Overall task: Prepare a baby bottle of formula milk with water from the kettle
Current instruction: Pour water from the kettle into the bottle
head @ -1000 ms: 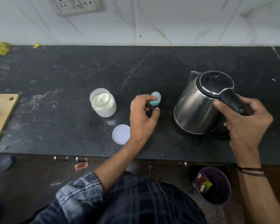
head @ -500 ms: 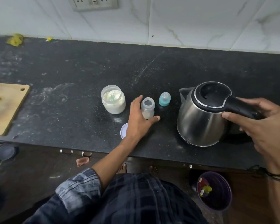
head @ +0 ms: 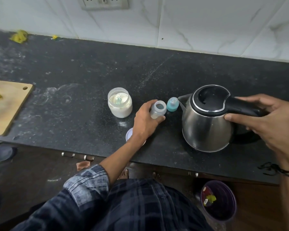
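Well off to the left of the left hand, a wooden cutting board lies on the dark counter. Nearer that hand, just to its left, stands the open formula jar, white powder and a scoop showing inside. Its white lid lies flat beside the left wrist, partly hidden by it.

The left hand is closed around the baby bottle, thumb on one side and fingers on the other. The bottle stands uncapped with its mouth open upward and a pale layer at the bottom, probably powder. Between the two hands, just right of the bottle, sits the teal teat cap, close under the kettle's spout.

The steel kettle is to the right, and the right hand is wrapped around its black handle. I cannot tell whether it is lifted off its base.

The likely next step is pouring, and the risks are plain. The bottle mouth is narrow and the spout wide, so a quick tilt could send hot water over the gripping fingers or the counter. The teat cap stands in the spout's path and could be knocked over. Overfilling would thin the mix.
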Motion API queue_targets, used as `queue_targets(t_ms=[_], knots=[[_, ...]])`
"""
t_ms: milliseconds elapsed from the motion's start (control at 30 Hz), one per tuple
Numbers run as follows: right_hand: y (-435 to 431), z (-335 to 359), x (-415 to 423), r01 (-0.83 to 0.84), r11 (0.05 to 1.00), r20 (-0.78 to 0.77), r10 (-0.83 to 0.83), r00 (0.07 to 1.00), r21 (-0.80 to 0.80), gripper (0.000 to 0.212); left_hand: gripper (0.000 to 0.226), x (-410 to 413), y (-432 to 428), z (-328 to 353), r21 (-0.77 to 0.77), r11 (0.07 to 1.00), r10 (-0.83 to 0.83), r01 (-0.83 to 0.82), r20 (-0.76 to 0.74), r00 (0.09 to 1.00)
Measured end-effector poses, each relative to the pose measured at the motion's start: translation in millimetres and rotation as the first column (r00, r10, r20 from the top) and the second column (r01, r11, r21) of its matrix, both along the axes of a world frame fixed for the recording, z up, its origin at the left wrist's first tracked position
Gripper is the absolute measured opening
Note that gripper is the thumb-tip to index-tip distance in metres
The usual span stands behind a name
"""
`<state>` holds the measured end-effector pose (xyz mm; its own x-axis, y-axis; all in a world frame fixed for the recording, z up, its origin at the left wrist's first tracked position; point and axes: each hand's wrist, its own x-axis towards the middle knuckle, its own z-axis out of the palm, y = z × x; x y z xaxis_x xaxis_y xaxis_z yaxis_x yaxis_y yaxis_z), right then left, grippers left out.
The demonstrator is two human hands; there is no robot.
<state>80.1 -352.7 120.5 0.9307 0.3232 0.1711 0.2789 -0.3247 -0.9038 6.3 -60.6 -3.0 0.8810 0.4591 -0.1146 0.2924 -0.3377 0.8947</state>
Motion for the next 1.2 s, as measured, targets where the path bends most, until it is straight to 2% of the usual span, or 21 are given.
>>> queue_targets(t_ms=[233,633,1200], knots=[[11,8,14,-0.079,0.996,0.005,0.080,0.997,-0.041,0.044,0.066,5,-1,10,0.060,0.998,-0.019,0.015,0.073,0.997],[33,23,26,-0.180,0.975,-0.018,0.179,0.984,-0.128,0.043,0.069,6,4,11,0.070,0.998,-0.017,0.011,0.086,0.996],[59,36,30,-0.220,0.954,-0.058,0.213,0.975,-0.203,0.049,0.069,4,11,11,0.119,0.993,0.004,-0.019,0.130,0.991]])
